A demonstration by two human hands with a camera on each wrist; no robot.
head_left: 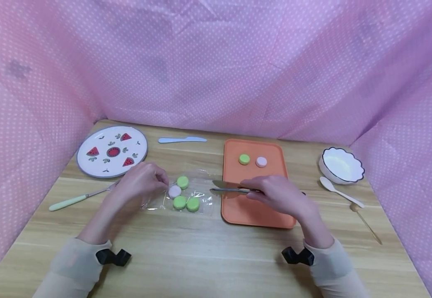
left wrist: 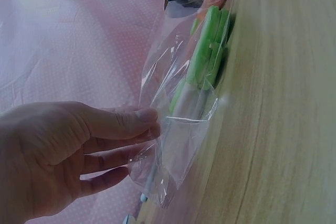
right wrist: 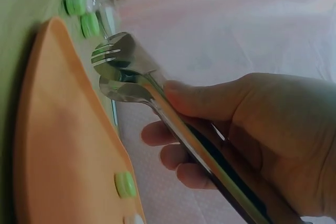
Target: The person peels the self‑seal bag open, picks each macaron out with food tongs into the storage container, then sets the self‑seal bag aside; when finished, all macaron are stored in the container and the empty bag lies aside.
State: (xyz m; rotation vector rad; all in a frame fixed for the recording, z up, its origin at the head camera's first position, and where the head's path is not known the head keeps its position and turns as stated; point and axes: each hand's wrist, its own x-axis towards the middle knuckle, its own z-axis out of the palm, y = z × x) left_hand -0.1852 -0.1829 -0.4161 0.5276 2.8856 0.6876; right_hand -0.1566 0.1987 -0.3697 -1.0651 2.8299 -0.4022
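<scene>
My left hand (head_left: 143,181) pinches the open-looking left end of a clear plastic bag (left wrist: 178,150) between thumb and fingers. Inside the bag lie a pale pink macaron (head_left: 174,191) and several green macarons (head_left: 192,204). My right hand (head_left: 273,192) grips metal serving tongs (right wrist: 176,124), one end spoon-shaped and the other slotted like a fork. The tongs' tips are parted, with nothing between them, and point left toward the bag over the tray's edge. On the orange tray (head_left: 257,215) sit a green macaron (head_left: 244,159) and a pink macaron (head_left: 261,162), side by side.
A watermelon-patterned plate (head_left: 120,142) stands back left, with a green-handled fork (head_left: 68,203) in front. Behind the bag lies a blue knife (head_left: 182,140). At the right are a scalloped white bowl (head_left: 341,165), a white spoon (head_left: 340,192) and a small gold spoon (head_left: 366,223).
</scene>
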